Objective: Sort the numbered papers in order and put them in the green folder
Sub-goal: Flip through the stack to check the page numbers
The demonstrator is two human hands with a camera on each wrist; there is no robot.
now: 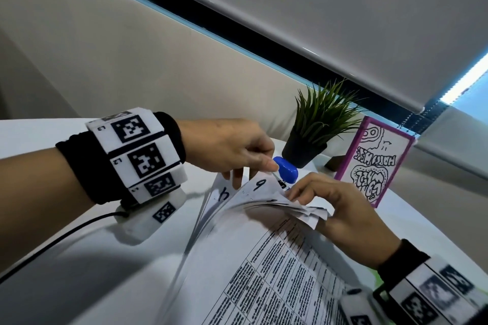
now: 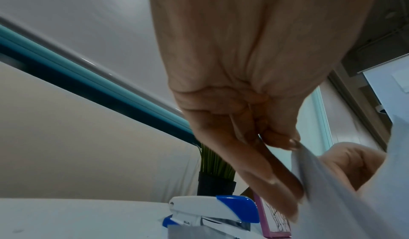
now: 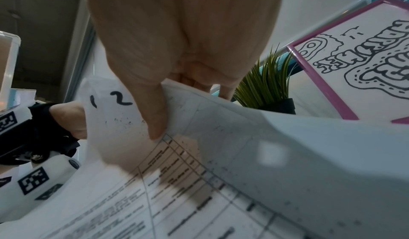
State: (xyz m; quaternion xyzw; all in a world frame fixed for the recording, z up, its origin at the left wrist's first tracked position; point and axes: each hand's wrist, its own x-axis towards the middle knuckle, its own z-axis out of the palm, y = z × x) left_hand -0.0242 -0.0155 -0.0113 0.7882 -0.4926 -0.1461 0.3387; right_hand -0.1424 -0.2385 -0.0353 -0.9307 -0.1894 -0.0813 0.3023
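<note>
A stack of white printed papers (image 1: 264, 258) lies on the white table, its far corners lifted and fanned. Handwritten numbers show on the corners, one of them a 12 (image 3: 110, 101). My left hand (image 1: 253, 174) pinches the raised corner of the upper sheets between thumb and fingers (image 2: 287, 206). My right hand (image 1: 301, 198) grips the fanned corners of the lower sheets, its thumb (image 3: 155, 120) pressing on top and its fingers underneath. A sliver of green (image 1: 378, 278), perhaps the folder, shows beside my right wrist under the papers.
A blue and white stapler (image 1: 286, 173) sits just beyond the paper corners, close to my left fingers. Behind it stand a potted green plant (image 1: 314, 134) and a pink-framed drawing (image 1: 375, 163). A black cable (image 1: 52, 240) runs across the table at the left.
</note>
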